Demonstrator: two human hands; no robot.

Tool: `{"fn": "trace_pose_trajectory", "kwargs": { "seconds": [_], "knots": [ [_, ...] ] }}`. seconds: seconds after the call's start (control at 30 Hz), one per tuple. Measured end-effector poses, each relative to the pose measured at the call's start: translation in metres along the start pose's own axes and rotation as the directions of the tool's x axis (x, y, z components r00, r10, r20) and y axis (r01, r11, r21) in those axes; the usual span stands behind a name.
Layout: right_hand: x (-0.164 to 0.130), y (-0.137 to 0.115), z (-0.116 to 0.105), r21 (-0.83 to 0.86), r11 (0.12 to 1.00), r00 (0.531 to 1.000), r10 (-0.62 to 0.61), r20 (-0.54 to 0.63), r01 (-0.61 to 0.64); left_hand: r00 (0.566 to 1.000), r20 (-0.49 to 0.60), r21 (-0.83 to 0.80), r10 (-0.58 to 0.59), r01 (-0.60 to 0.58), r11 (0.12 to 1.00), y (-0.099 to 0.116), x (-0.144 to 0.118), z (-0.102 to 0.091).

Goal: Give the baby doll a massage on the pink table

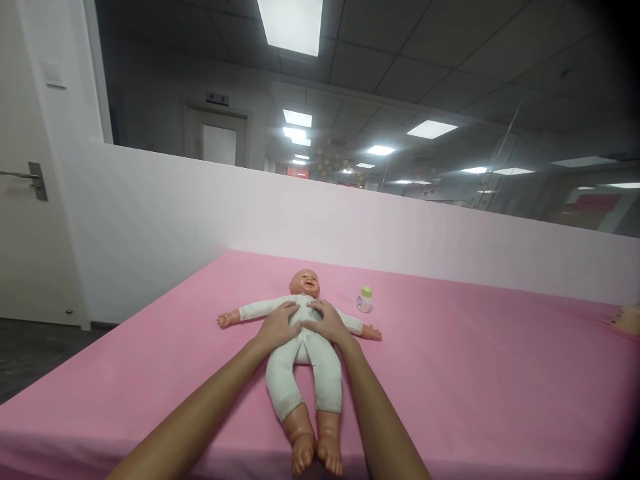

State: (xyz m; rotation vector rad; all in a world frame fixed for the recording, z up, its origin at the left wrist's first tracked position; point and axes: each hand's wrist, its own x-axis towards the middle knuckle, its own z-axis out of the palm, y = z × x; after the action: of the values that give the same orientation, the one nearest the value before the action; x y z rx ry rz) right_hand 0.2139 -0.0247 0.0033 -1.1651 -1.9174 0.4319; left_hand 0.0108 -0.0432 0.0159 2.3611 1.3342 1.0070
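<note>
A baby doll [303, 373] in a white one-piece suit lies on its back on the pink sheet [475, 373], head away from me, arms spread, bare feet at the near edge. My left hand [279, 325] rests flat on the left side of its chest. My right hand [326, 321] lies on the right side of the chest, fingertips near those of the left. Both hands press on the doll's torso with fingers spread and hold nothing.
A small baby bottle [365, 299] with a green cap stands upright on the sheet, right of the doll's head. A low white wall [350, 220] backs the bed. A door with a handle [30, 179] is at far left. Something skin-coloured [629, 320] shows at the right edge.
</note>
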Motion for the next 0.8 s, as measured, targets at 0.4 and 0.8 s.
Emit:
{"fn": "trace_pose_trajectory", "kwargs": {
  "seconds": [0.4,0.8],
  "knots": [
    [-0.0005,-0.0054,-0.0073,0.004,0.998,0.996,0.067,0.054,-0.068,0.998,0.007,0.003,-0.061,0.061,0.998,-0.0007,0.0048,-0.0019],
    [-0.0017,-0.0023,-0.0046,-0.027,0.998,0.997,0.065,0.049,-0.064,0.994,0.09,-0.068,-0.059,0.065,0.996,-0.0001,0.0014,-0.0028]
  ]
}}
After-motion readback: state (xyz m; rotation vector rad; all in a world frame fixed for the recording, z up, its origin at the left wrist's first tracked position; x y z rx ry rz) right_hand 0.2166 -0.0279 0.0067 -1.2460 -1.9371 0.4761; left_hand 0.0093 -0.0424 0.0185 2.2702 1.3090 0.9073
